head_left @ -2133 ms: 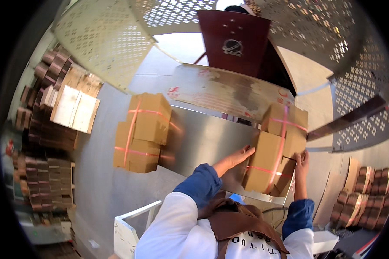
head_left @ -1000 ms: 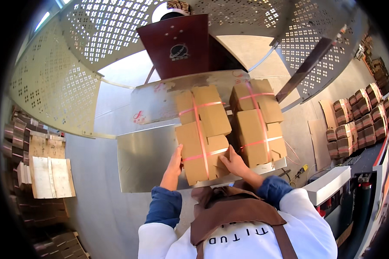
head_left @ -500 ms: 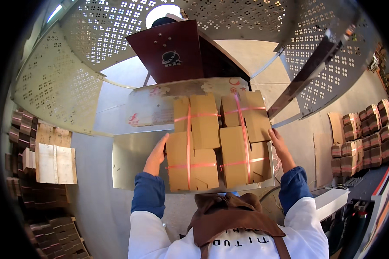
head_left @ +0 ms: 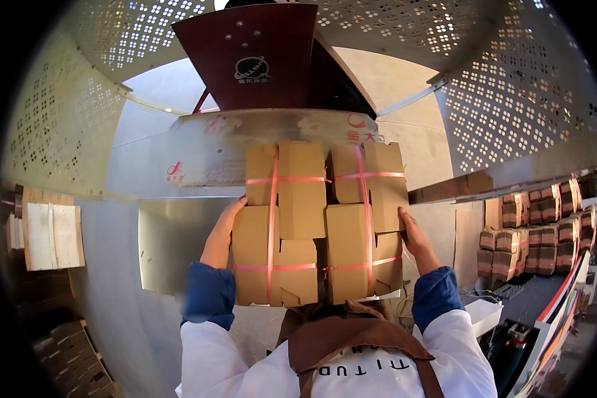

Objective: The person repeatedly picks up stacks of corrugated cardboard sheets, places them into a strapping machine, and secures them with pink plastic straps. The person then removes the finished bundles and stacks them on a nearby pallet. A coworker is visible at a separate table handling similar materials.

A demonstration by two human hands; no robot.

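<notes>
L hand (head_left: pixel 224 233) half-curled, has hold of outer side of L bundle (head_left: pixel 297 219); R hand (head_left: pixel 418 240) likewise on R bundle (head_left: pixel 347 232), fingers bent at its edge. Both bundles brown card w/ pink straps (head_left: pixel 270 239), side by side btwn hands, narrow gap btwn, over metal table (head_left: pixel 169 242); can't tell if lifted. Maroon panel (head_left: pixel 272 40) beyond, strapped stacks (head_left: pixel 548 215) far R.
</notes>
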